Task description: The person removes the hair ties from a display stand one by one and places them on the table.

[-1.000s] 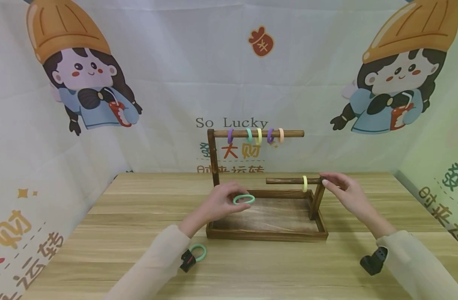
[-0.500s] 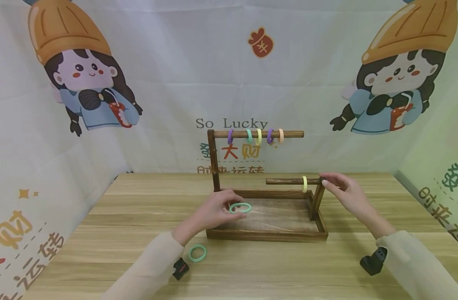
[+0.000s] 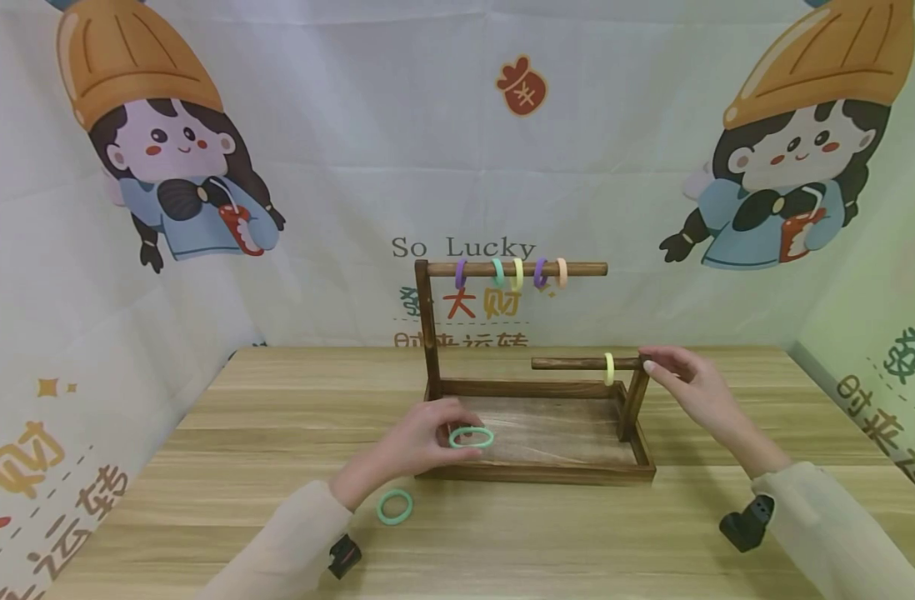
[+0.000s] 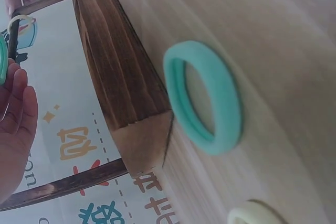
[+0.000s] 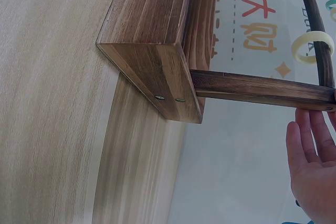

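Note:
My left hand [image 3: 420,433] pinches a mint-green hair tie [image 3: 492,437] between thumb and fingers, over the left front of the wooden rack's tray [image 3: 532,473]. A second green hair tie [image 4: 226,108] lies on the table near my left wrist. Beyond it, part of a cream hair tie [image 4: 254,214] shows in the left wrist view. With thumb and fingertips, my right hand [image 3: 693,387] holds the top of the rack's short right post [image 3: 634,404]. One yellow hair tie [image 3: 609,368] hangs on the lower bar [image 3: 562,363], close to that post.
Several purple, green, yellow and peach hair ties hang along the upper bar [image 3: 588,269], whose free end points right. A tall post [image 3: 427,325] carries it at the left. Behind the wooden table [image 3: 277,400] hangs a printed cloth [image 3: 352,125].
My left hand has moved down and to the left with the green hair tie, uncovering the one on the table. My right hand stays on the post.

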